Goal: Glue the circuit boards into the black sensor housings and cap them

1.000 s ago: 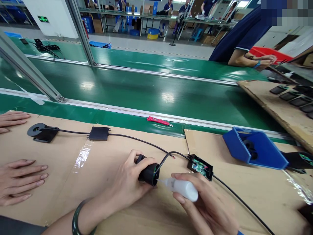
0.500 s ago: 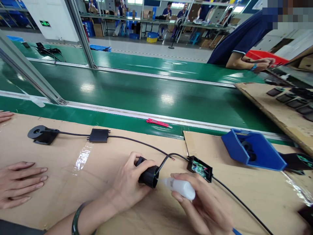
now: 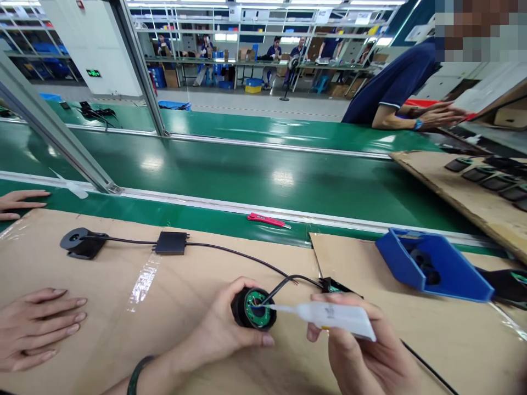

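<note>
My left hand [image 3: 224, 323] is wrapped round a black cylindrical housing [image 3: 241, 310], its open end facing right and showing a round green circuit board [image 3: 256, 315] with small wires. In my right hand [image 3: 362, 345] is a white glue bottle [image 3: 335, 317], gripped between thumb and fingers. Its thin nozzle points left, with the tip at the board near the wires. From the housing a black cable [image 3: 284, 282] arches over to a black box [image 3: 335, 286] with a circuit board, partly hidden behind my right hand.
Another person's hands [image 3: 41, 329] rest on the cardboard at left. Behind lie a black lamp-like part [image 3: 84, 243], a cabled flat black box [image 3: 171, 243] and a red utility knife [image 3: 268, 220]. A blue bin [image 3: 436, 266] with black parts stands right, below a board [image 3: 444, 192] bearing black units.
The housing has turned so its open end and green board face me. The bottle has swung flatter, its nozzle tip now reaching the board. The view has tilted up a little.
</note>
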The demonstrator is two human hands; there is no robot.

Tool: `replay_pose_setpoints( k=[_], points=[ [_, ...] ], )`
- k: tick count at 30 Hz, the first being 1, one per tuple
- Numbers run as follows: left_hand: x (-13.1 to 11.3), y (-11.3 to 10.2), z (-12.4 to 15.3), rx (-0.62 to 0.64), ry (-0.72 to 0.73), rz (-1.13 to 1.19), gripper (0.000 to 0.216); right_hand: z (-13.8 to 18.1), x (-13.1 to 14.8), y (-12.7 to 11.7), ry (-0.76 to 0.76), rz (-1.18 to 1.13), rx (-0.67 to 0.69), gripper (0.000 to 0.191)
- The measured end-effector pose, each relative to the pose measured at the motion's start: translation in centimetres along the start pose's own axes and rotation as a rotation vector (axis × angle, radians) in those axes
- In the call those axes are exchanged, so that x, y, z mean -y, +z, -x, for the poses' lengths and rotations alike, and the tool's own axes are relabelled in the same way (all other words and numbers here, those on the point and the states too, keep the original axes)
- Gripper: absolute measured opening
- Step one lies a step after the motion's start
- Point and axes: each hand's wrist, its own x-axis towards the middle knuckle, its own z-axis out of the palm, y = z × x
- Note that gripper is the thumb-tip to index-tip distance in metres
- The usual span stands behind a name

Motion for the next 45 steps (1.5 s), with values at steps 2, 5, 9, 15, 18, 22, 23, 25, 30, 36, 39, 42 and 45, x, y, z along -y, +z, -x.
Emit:
replay_pose_setpoints(
  k=[2,5,9,15,18,22,23,25,30,36,39,42,45],
  points=[
    [0.6,0.1,0.0,0.054,-0.037,0.134,0.062,0.2,-0.5,0.2,-0.032,0.083,0.032,0.017],
    [1.1,0.3,0.0,0.079,-0.074,0.243,0.064,0.5,-0.7,0.6,-0.121,0.194,0.095,0.017],
    [1.6,0.6,0.0,0.089,-0.117,0.322,0.066,0.9,-0.3,1.2,-0.219,0.274,0.155,0.017],
    [2.6,0.6,-0.3,0.073,-0.095,0.340,0.067,0.5,-0.2,1.4,-0.255,0.331,0.207,0.018],
    [2.6,0.6,-0.2,0.076,-0.100,0.341,0.068,0.5,-0.1,1.5,-0.280,0.332,0.223,0.019],
    [2.3,0.7,0.0,0.090,-0.121,0.373,0.067,0.8,0.3,1.7,-0.223,0.278,0.114,0.017],
    [2.3,0.7,-0.1,0.086,-0.121,0.373,0.067,0.8,0.3,1.7,-0.222,0.273,0.121,0.017],
    [2.4,0.6,-0.1,0.076,-0.112,0.362,0.068,0.6,0.3,1.3,-0.238,0.282,0.195,0.017],
    [2.7,0.5,-0.2,0.080,-0.081,0.324,0.069,-0.3,0.0,0.5,-0.297,0.320,0.318,0.028],
    [2.8,0.5,0.0,0.080,-0.068,0.310,0.072,-0.1,0.1,0.7,-0.279,0.294,0.321,0.030],
    [2.7,0.5,-0.1,0.083,-0.096,0.324,0.071,0.2,0.3,0.7,-0.235,0.250,0.331,0.026],
    [2.5,0.6,0.0,0.098,-0.082,0.322,0.068,0.1,0.4,0.7,-0.228,0.243,0.318,0.025],
    [1.9,0.6,0.1,0.108,-0.064,0.297,0.066,-0.2,0.3,0.9,-0.256,0.251,0.296,0.024]
  ],
)
